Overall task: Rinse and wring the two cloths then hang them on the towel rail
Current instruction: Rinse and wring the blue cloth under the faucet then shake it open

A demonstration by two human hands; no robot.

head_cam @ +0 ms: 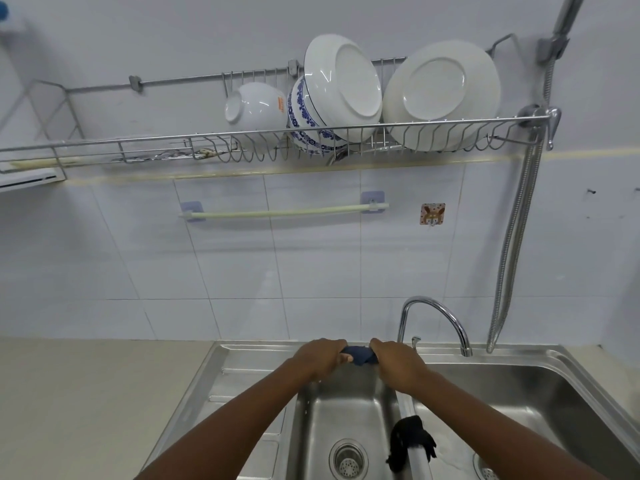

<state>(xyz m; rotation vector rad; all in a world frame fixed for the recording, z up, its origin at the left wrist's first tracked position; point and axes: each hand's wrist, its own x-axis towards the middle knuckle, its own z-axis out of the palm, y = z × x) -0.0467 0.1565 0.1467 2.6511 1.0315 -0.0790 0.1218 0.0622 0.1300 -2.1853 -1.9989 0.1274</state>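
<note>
1. We are judging the wringing step to be in hand: the left hand [320, 358] and right hand [398, 363] are each clenching an end of the blue cloth [360, 355] above the small sink basin [341, 410].
2. The black cloth [410, 441] is lying draped over the basin divider.
3. Next, we are expecting a lift to the bare towel rail [284, 212].
4. Most of the blue cloth is staying hidden inside the fists; we are seeing no water flow.

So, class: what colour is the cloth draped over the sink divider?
Black cloth, seen best in the head view.
</note>
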